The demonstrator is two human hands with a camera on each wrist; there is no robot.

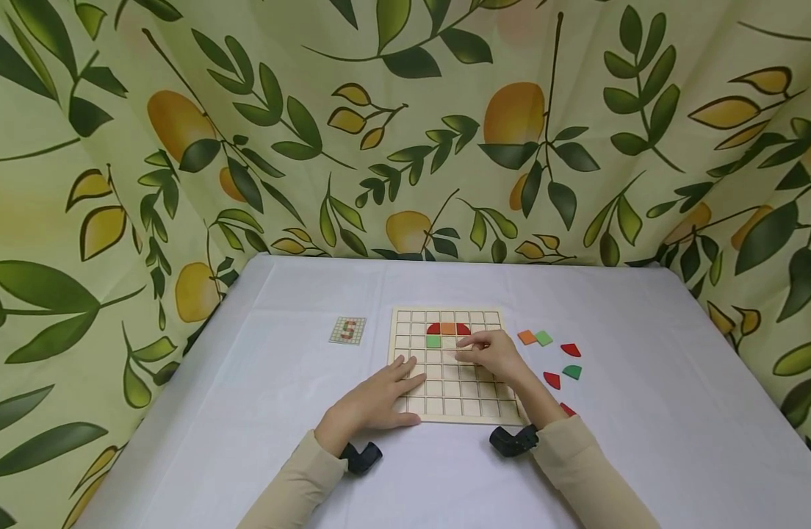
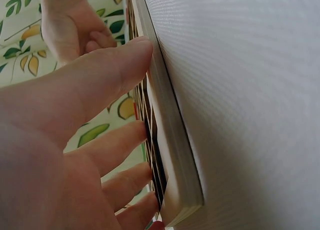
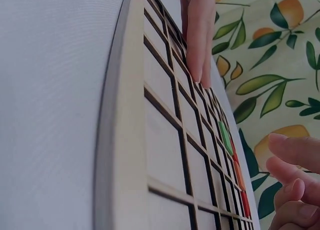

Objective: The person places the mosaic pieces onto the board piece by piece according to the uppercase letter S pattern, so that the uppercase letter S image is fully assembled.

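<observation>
A wooden grid board [image 1: 441, 393] lies flat on the table. Two red quarter-round tiles [image 1: 433, 329] flank an orange square tile [image 1: 448, 328] in one of its upper rows; below the left red one sits a green square tile [image 1: 433, 342]. My left hand [image 1: 377, 397] rests on the board's lower left part with fingers spread, its thumb [image 2: 135, 58] along the near edge. Over the board's right side is my right hand [image 1: 488, 354], its index fingertip close to the right red tile. In the right wrist view its fingers [image 3: 300, 150] are loosely bent, with nothing visible between them.
Left of the board lies a small pattern card [image 1: 347, 330] with a red and green figure on a grid. To the right are a loose orange square [image 1: 527, 337], a light green square [image 1: 543, 338], a dark green quarter-round [image 1: 572, 372] and several red quarter-rounds [image 1: 552, 380].
</observation>
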